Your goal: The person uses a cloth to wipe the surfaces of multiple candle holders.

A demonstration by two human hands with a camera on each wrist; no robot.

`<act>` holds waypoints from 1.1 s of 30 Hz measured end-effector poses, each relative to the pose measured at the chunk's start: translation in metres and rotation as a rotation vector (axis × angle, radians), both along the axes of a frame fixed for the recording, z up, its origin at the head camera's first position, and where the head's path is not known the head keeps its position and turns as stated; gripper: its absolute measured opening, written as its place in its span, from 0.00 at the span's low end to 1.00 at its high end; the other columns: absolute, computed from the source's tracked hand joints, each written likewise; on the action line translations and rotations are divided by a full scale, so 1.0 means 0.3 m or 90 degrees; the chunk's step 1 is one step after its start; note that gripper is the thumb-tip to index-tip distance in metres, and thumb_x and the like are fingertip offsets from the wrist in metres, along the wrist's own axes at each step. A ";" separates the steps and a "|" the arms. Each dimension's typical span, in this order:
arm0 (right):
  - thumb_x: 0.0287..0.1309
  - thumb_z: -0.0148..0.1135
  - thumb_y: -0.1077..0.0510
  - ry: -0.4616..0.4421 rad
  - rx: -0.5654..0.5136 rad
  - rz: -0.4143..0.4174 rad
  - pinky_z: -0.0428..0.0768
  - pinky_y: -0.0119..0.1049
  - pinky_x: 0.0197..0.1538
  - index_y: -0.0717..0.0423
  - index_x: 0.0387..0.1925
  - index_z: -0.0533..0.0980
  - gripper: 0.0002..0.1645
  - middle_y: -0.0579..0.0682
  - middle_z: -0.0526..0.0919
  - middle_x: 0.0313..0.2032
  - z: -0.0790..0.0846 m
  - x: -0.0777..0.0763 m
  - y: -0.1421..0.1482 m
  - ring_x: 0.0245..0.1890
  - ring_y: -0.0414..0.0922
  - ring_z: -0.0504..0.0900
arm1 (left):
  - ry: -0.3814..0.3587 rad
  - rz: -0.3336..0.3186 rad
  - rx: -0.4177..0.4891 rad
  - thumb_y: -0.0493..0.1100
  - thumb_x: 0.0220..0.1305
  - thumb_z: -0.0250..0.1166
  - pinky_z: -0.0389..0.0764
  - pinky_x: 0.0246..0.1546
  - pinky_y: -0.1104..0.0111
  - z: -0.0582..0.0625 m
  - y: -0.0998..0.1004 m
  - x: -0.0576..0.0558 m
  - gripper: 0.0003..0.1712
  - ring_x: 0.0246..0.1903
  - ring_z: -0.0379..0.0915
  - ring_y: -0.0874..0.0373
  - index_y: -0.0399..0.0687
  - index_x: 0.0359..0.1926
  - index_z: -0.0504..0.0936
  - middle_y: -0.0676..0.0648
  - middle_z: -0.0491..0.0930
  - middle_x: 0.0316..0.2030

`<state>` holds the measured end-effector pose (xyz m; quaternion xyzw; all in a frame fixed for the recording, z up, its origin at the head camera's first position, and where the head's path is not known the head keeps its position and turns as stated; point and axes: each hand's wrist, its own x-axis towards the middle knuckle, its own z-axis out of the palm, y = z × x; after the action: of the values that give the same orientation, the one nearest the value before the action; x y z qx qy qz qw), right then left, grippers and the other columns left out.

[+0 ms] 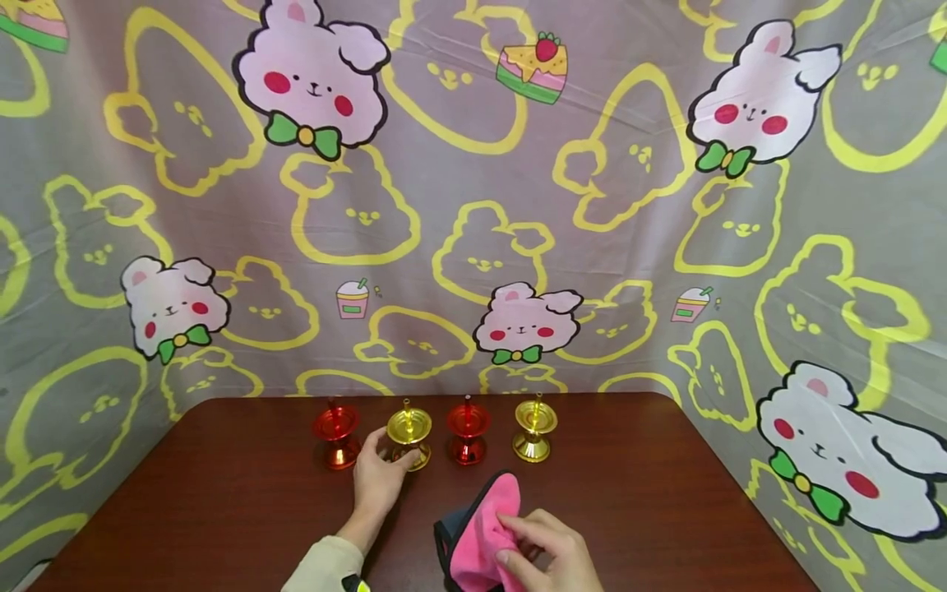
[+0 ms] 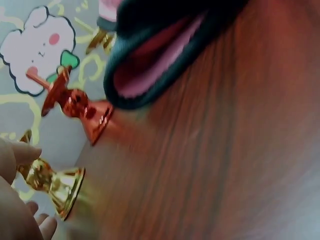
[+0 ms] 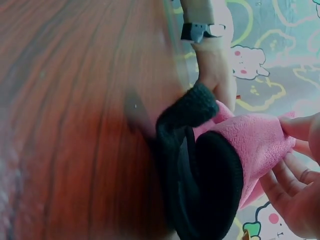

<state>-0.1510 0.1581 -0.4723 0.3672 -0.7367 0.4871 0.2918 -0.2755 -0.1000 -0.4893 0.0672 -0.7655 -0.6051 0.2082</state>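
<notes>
My left hand (image 1: 379, 481) is at a gold candle holder (image 1: 409, 427), second from the left in a row on the table. Its thumb lies across the front of the stem and its other fingers curve round the left side. In the left wrist view, the thumb shows by the upper part of the gold holder (image 2: 59, 187), with the fingers below it. My right hand (image 1: 551, 552) pinches a pink fleecy cloth (image 1: 484, 530) with dark edging and a dark blue underside. The cloth (image 3: 255, 142) hangs folded from the fingertips in the right wrist view, low over the table.
A red candle holder (image 1: 340, 436) stands left of my left hand. Another red holder (image 1: 468, 432) and a gold one (image 1: 534, 432) stand to the right. The brown wooden table (image 1: 651, 493) backs onto a patterned curtain (image 1: 636, 247) that also flanks both sides.
</notes>
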 end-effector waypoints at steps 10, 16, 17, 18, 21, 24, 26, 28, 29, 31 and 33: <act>0.38 0.76 0.77 0.030 -0.026 -0.031 0.75 0.23 0.25 0.61 0.48 0.84 0.29 0.47 0.79 0.29 -0.022 0.019 0.083 0.26 0.36 0.77 | -0.021 -0.057 0.160 0.31 0.52 0.75 0.75 0.32 0.73 0.038 0.099 0.129 0.27 0.36 0.74 0.55 0.31 0.49 0.70 0.38 0.77 0.40; 0.41 0.76 0.76 0.018 -0.037 -0.044 0.76 0.23 0.25 0.59 0.48 0.84 0.28 0.44 0.80 0.30 -0.005 0.045 0.109 0.27 0.35 0.78 | 0.000 -0.150 0.167 0.30 0.55 0.74 0.78 0.35 0.73 0.025 0.172 0.146 0.21 0.38 0.79 0.55 0.31 0.49 0.77 0.40 0.81 0.40; 0.40 0.76 0.76 0.022 -0.040 -0.040 0.76 0.23 0.25 0.60 0.48 0.84 0.29 0.44 0.80 0.30 -0.004 0.045 0.112 0.27 0.35 0.78 | 0.006 -0.166 0.160 0.30 0.55 0.73 0.79 0.36 0.73 0.022 0.185 0.143 0.21 0.40 0.80 0.52 0.30 0.50 0.78 0.39 0.81 0.42; 0.40 0.76 0.76 0.024 -0.043 -0.038 0.76 0.23 0.25 0.60 0.48 0.84 0.29 0.44 0.80 0.30 -0.004 0.047 0.114 0.27 0.35 0.78 | 0.010 -0.179 0.153 0.30 0.55 0.73 0.79 0.37 0.72 0.020 0.197 0.140 0.22 0.42 0.80 0.49 0.29 0.51 0.78 0.38 0.81 0.43; 0.41 0.74 0.77 -0.005 -0.056 -0.018 0.77 0.25 0.25 0.60 0.49 0.84 0.29 0.45 0.80 0.30 -0.001 0.054 0.116 0.28 0.36 0.79 | 0.025 -0.201 0.137 0.30 0.55 0.73 0.80 0.40 0.71 0.011 0.228 0.119 0.27 0.48 0.79 0.41 0.28 0.56 0.76 0.34 0.80 0.47; 0.46 0.72 0.77 -0.073 -0.069 0.008 0.80 0.29 0.25 0.59 0.49 0.84 0.26 0.46 0.81 0.31 0.006 0.067 0.113 0.28 0.37 0.81 | 0.025 -0.179 0.113 0.31 0.54 0.73 0.80 0.42 0.69 0.002 0.251 0.089 0.31 0.49 0.78 0.38 0.28 0.59 0.74 0.33 0.79 0.49; 0.49 0.71 0.76 -0.121 -0.078 0.026 0.81 0.32 0.25 0.59 0.50 0.84 0.25 0.47 0.81 0.32 0.013 0.076 0.109 0.28 0.38 0.81 | 0.014 -0.154 0.100 0.31 0.53 0.74 0.80 0.43 0.66 -0.003 0.263 0.067 0.33 0.48 0.77 0.39 0.29 0.60 0.73 0.33 0.79 0.49; 0.51 0.71 0.75 -0.149 -0.076 0.029 0.82 0.33 0.25 0.58 0.50 0.84 0.23 0.47 0.82 0.32 0.019 0.081 0.106 0.29 0.39 0.81 | 0.005 -0.131 0.091 0.31 0.52 0.74 0.79 0.43 0.63 -0.006 0.274 0.043 0.35 0.47 0.77 0.39 0.29 0.60 0.72 0.33 0.79 0.48; 0.51 0.71 0.75 -0.157 -0.075 0.031 0.82 0.34 0.25 0.58 0.50 0.84 0.23 0.47 0.82 0.32 0.021 0.082 0.105 0.29 0.39 0.81 | 0.000 -0.120 0.084 0.31 0.51 0.75 0.78 0.43 0.62 -0.007 0.279 0.030 0.35 0.46 0.76 0.40 0.30 0.61 0.71 0.34 0.79 0.47; 0.51 0.71 0.73 -0.168 -0.073 0.029 0.82 0.34 0.25 0.58 0.49 0.84 0.22 0.46 0.82 0.32 0.026 0.084 0.104 0.29 0.39 0.81 | -0.004 -0.107 0.069 0.31 0.50 0.75 0.77 0.43 0.60 -0.007 0.288 0.004 0.37 0.45 0.76 0.40 0.30 0.61 0.70 0.34 0.79 0.47; 0.51 0.72 0.73 -0.173 -0.074 0.031 0.82 0.33 0.26 0.57 0.49 0.84 0.22 0.46 0.82 0.32 0.029 0.082 0.104 0.29 0.38 0.81 | -0.007 -0.093 0.050 0.32 0.50 0.76 0.77 0.44 0.57 -0.007 0.297 -0.021 0.37 0.44 0.76 0.41 0.30 0.61 0.71 0.35 0.80 0.47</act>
<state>-0.1264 0.1893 -0.4634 0.2984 -0.7308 0.5810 0.1984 -0.2819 -0.0109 -0.4914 0.0226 -0.7454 -0.6476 0.1564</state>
